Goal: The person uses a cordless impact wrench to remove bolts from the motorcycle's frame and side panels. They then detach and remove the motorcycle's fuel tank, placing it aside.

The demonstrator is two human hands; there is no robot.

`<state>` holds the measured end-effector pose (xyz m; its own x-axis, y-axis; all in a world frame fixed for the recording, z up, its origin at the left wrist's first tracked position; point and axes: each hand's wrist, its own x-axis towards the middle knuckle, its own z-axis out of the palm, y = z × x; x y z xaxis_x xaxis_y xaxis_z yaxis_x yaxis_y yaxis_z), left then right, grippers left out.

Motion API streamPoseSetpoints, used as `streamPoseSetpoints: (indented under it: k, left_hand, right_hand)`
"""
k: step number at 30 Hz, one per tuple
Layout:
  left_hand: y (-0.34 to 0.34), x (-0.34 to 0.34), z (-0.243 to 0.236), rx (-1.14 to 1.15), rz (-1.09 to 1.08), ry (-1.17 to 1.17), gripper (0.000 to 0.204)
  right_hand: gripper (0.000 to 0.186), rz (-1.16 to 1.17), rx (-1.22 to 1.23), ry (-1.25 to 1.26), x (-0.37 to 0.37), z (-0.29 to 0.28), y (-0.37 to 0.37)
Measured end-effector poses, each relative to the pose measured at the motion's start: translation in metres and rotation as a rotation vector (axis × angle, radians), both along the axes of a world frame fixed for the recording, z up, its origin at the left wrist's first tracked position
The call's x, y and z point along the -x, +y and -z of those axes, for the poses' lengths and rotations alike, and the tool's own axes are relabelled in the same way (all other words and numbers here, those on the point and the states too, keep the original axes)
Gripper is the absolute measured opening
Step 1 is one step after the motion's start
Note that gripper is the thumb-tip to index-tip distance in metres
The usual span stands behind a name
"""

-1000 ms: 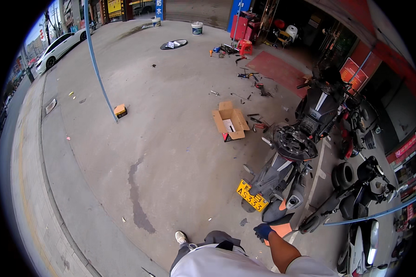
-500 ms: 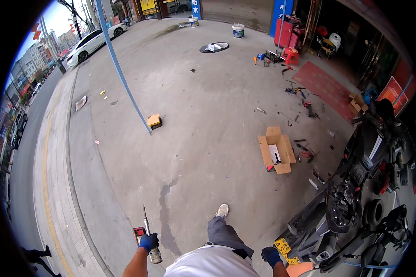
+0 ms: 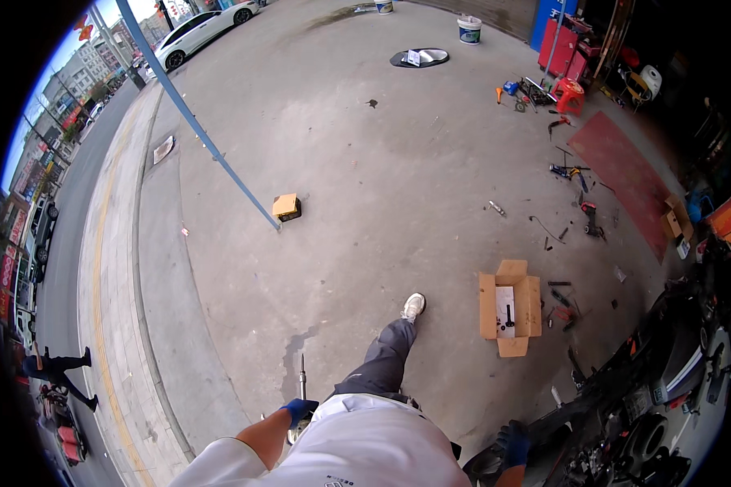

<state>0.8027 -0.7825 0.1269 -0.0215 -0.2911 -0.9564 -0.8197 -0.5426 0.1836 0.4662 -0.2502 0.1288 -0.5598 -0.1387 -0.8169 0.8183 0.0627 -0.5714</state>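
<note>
My left hand (image 3: 300, 408), in a blue work glove, is closed around a long metal tool (image 3: 302, 377) with a thin pointed tip aimed forward. Its body is mostly hidden by my hand and sleeve. Low on the right hangs my right hand (image 3: 513, 442), gloved in dark blue, with loosely bent fingers and nothing visible in it. That hand is nearest to the black motorcycle (image 3: 625, 381). My forward foot in a pale shoe (image 3: 414, 305) stands on the concrete, left of an open cardboard box (image 3: 487, 304) with paper and a small black part inside.
Scattered tools (image 3: 562, 304) lie right of the box, more farther back near a red mat (image 3: 617, 178). A blue pole (image 3: 195, 122) slants down beside a small yellow-topped box (image 3: 286, 204). Behind stand a bucket (image 3: 469, 31) and red stool (image 3: 569, 96). A person (image 3: 57, 369) walks at left.
I have stepped forward and the view has shifted. The open box and pole base appear nearer. My left hand, still gripping the tool, now sits closer to my body.
</note>
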Motion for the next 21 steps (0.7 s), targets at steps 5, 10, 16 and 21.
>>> streamPoseSetpoints:
  k: [5, 10, 16, 21]
  left_hand:
    - [-0.024, 0.134, -0.006, -0.053, 0.253, 0.078, 0.027]
    - [-0.091, 0.286, 0.031, -0.139, 0.174, 0.097, 0.030]
    - [-0.159, 0.498, -0.025, -0.104, 0.045, 0.487, 0.022]
    - [-0.205, 0.605, -0.062, -0.028, 0.222, 0.666, 0.029]
  right_hand:
    - [0.026, -0.316, -0.465, 0.018, -0.010, -0.020, -0.006]
    - [0.022, 0.161, -0.319, -0.211, 0.040, -0.107, -0.067]
    - [0.017, 0.330, -0.380, -0.053, 0.097, -0.111, -0.081]
    - [0.024, 0.233, -0.517, 0.075, 0.165, -0.105, -0.114]
